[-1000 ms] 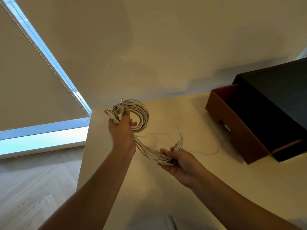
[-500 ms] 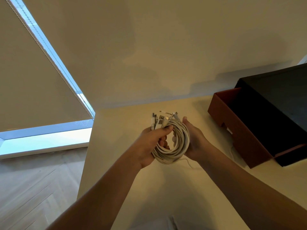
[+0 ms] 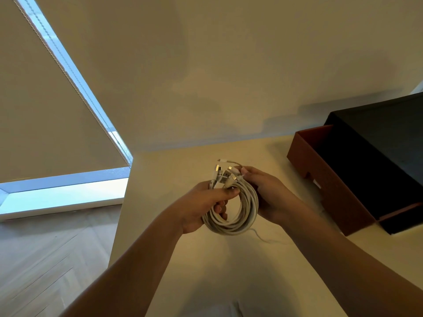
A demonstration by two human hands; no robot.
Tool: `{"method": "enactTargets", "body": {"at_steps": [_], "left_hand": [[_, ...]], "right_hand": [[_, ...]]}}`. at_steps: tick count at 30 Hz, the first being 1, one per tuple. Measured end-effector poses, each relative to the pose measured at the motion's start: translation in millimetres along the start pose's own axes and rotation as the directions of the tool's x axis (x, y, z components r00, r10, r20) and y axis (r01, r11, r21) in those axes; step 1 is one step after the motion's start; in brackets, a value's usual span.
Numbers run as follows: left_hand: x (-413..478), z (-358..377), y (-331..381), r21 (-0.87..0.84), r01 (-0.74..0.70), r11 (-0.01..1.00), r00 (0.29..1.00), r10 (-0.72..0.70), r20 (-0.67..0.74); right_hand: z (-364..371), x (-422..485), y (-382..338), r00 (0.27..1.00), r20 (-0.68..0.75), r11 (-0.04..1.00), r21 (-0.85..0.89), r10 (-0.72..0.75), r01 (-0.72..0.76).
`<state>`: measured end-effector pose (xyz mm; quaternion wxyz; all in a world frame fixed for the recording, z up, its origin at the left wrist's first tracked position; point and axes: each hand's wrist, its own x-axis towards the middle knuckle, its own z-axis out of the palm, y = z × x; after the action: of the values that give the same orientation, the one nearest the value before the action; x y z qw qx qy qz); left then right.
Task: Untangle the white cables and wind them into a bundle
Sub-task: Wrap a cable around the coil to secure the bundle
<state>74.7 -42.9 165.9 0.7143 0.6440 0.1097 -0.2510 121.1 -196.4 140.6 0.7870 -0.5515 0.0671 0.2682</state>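
The black box (image 3: 380,138) runs off the right edge; connectors (image 3: 225,176) too small to identify.

Dim warm indoor cast, cool daylight leaking in past the roller blind (image 3: 41,124) at left, soft shadows on the counter (image 3: 229,266), wide-angle bending at edges, slightly soft overall.

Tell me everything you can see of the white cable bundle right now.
The white cable bundle is several thin, smooth, plastic-looking cords wound into a round coil, held above the pale table. The left hand grips its left side, fingers through the loop; the right hand holds its right side. Plug ends stick up in a cluster at the top. One loose strand trails from the bottom toward the table.
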Motion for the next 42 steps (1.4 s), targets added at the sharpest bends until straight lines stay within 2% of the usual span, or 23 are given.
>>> {"method": "enactTargets", "body": {"at_steps": [3, 6, 8, 13, 16, 22, 26, 32, 40, 42], "left_hand": [[0, -2, 0, 0.072, -0.005, 0.997, 1.0, 0.004, 0.016], [0, -2, 0, 0.054, -0.017, 0.998, 1.0, 0.017, 0.006], [0, -2, -1, 0.02, -0.011, 1.0, 1.0, 0.011, -0.003], [3, -7, -3, -0.154, -0.003, 0.988, 0.999, -0.005, -0.047], [3, -10, -4, -0.202, -0.007, 0.979, 0.999, -0.003, -0.05], [2, -11, -1, -0.252, -0.037, 0.967, 0.999, 0.035, -0.012], [3, -10, -2, -0.244, -0.055, 0.968, 0.998, 0.046, -0.044], [3, -9, 0, -0.354, -0.04, 0.934, 0.998, 0.019, -0.062], [3, -8, 2, -0.322, -0.036, 0.946, 0.995, 0.003, -0.101], [3, -8, 1, -0.321, -0.036, 0.946, 0.995, 0.006, -0.095]], "right_hand": [[-1, -6, -1, 0.996, 0.094, 0.985, -0.173, 0.013, 0.004], [-2, -9, -4, 0.994, 0.075, 0.935, -0.35, 0.085, -0.054], [-4, -8, -4, 0.992, 0.059, 0.924, -0.375, 0.109, -0.079], [-4, -9, -8, 0.986, 0.059, 0.94, -0.315, 0.156, -0.13], [-5, -11, -9, 0.978, 0.092, 0.949, -0.273, 0.186, -0.155], [-5, -11, -4, 0.966, 0.139, 0.976, -0.037, 0.217, -0.214], [-4, -14, -1, 0.963, 0.165, 0.971, -0.145, 0.213, -0.19], [-3, -16, -4, 0.958, 0.197, 0.935, -0.326, 0.208, -0.136], [-3, -11, 1, 0.978, 0.209, 0.991, -0.131, 0.014, 0.014], [-4, -8, 4, 0.988, 0.157, 0.995, -0.096, -0.007, 0.022]]}}
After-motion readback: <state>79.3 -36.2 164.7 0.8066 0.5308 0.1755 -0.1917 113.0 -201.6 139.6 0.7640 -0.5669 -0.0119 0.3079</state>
